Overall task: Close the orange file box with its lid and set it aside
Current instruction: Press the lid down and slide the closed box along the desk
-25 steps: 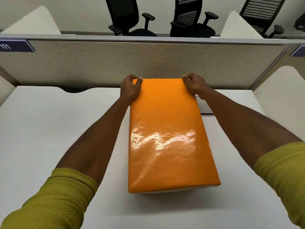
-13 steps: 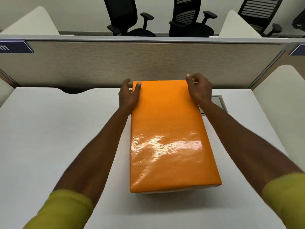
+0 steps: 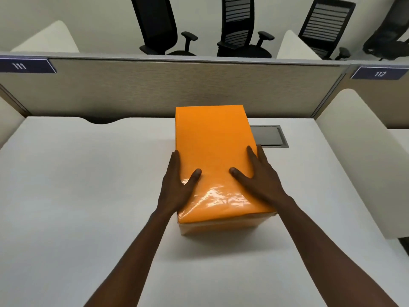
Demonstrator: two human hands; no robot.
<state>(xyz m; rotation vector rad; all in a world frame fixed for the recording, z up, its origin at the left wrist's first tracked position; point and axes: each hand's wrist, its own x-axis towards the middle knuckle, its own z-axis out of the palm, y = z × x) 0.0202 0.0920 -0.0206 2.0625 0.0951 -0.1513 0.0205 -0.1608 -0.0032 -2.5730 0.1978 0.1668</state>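
On the counter, our left hand and right hand press flat, fingers straight, on the lid; uneven pressure could skew it on the orange file box

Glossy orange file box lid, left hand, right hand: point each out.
glossy orange file box lid (image 3: 212, 140), head view, centre of top face.
left hand (image 3: 174, 187), head view, back of hand.
right hand (image 3: 259, 182), head view, back of hand.

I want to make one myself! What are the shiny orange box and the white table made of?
Orange box: probably cardboard wrapped in glossy plastic film; bright glare and wrinkles show near its front edge. White table: smooth matte surface, maybe laminate; it shows no glare.
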